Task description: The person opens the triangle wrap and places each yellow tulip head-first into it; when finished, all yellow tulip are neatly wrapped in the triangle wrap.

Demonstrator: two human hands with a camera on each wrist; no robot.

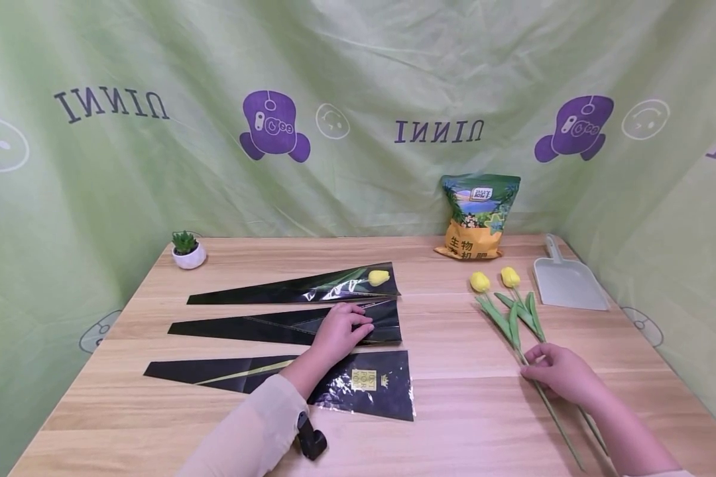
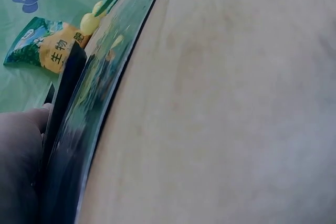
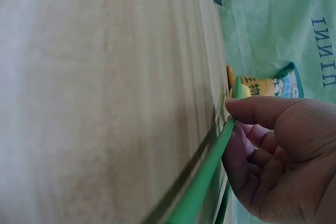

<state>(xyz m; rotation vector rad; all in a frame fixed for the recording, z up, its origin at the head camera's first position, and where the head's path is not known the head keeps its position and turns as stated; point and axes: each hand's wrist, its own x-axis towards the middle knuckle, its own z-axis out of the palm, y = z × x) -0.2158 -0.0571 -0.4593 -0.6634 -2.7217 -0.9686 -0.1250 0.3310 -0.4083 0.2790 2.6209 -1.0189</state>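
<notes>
My left hand [image 1: 338, 329] lies over the middle black flower sleeve [image 1: 233, 326], its bent fingers and thumb pinching the plastic near the wide end. In the left wrist view, a dark sleeve edge [image 2: 65, 93] stands raised beside the fingers. My right hand [image 1: 563, 374] pinches the green stem of a yellow tulip [image 1: 480, 282] between thumb and fingertips. A second tulip [image 1: 510, 277] lies alongside, its stem passing beneath that hand. Behind the middle sleeve, another sleeve [image 1: 244, 289] contains a yellow tulip [image 1: 378, 277]. A printed sleeve [image 1: 388, 391] lies nearest, partly hidden by my left forearm.
A colourful bag with a yellow base [image 1: 476, 222] stands at the back. A grey dustpan [image 1: 569, 281] lies at the right, and a small potted succulent [image 1: 188, 252] sits at the back left. Green cloth [image 1: 364, 59] surrounds the wooden table [image 1: 95, 411].
</notes>
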